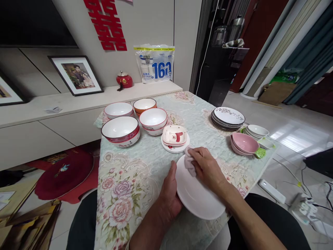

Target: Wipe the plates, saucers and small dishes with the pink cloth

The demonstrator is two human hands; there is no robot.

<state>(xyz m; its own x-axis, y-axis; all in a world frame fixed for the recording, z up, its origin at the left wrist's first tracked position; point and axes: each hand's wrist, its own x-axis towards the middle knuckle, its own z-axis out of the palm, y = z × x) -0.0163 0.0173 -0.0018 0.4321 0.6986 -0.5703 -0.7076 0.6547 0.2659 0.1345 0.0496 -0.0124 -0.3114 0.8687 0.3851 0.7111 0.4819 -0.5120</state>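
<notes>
A white plate (197,198) is tilted above the near part of the table. My left hand (169,194) grips its left edge, thumb along the rim and the fingers hidden beneath. In my right hand (208,168) is a bunched pale cloth (190,165), pressed on the plate's upper rim. Just beyond the plate sits a small square dish with a red scarf pattern (174,134), on top of small round saucers (179,149).
Stacked bowls (120,128) stand at the far left of the flowered tablecloth (125,194). Dark-rimmed plates (227,116), pink bowls (244,143) and small white bowls (257,130) are stacked on the right. Behind is a ledge with a picture frame (78,74), a red jar (125,80) and a plastic bag (155,66).
</notes>
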